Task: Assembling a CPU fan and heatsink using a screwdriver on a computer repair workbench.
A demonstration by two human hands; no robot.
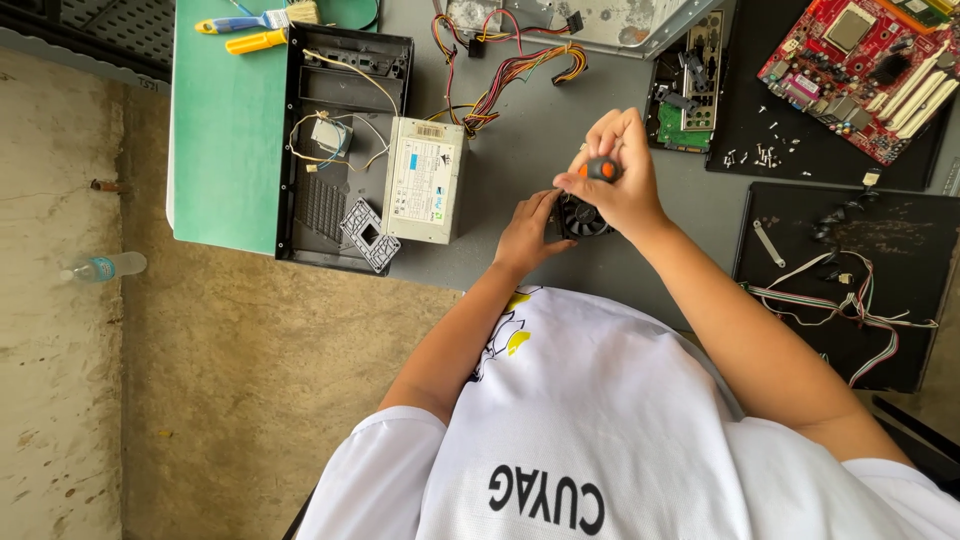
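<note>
While the left hand (pixel 527 232) grips the black fan (pixel 583 218), the right hand (pixel 615 170) clasps an orange-handled screwdriver (pixel 601 169) upright on it, fan apparently not yet dismantled.

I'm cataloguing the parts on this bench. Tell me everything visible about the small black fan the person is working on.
The black fan is a small cooling fan with a round frame and dark blades, plastic by the look of it. It sits on the grey table, just in front of the person. The left hand grips its left side. The right hand holds an orange-and-black screwdriver handle directly above it, covering its upper part. No cable can be made out.
</note>
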